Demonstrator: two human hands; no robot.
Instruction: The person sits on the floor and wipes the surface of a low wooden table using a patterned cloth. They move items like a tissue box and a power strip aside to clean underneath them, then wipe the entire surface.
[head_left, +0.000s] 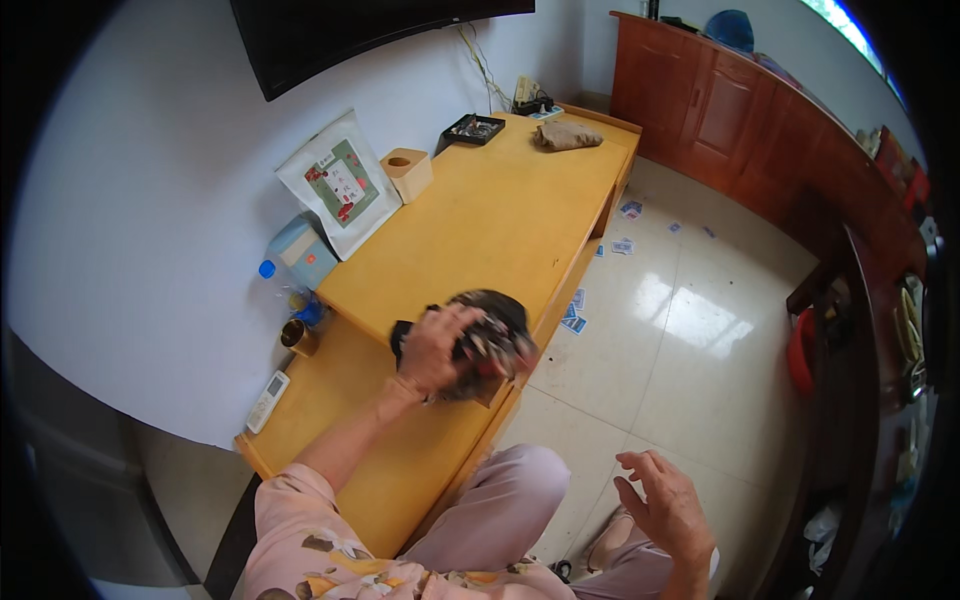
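Note:
My left hand (439, 349) reaches over the yellow wooden cabinet top (480, 225) and lies on a dark, patterned bundle (499, 330), blurred, with black, white and reddish parts; it looks like fabric, but its kind cannot be told. The fingers rest over its left side, and whether they grip it is unclear. The bundle sits at the step between the upper and lower tops, close to the front edge. My right hand (664, 499) is raised over my right leg, fingers apart and slightly bent, holding nothing.
On the left stand a plastic bottle (289, 296), a gold-coloured cup (298, 337), a remote control (268, 401), a white pouch (341, 187) and a tissue box (407, 174). Further back are a black tray (474, 129) and a brown cloth bundle (568, 136). Playing cards (574, 319) lie on the tiled floor (637, 360).

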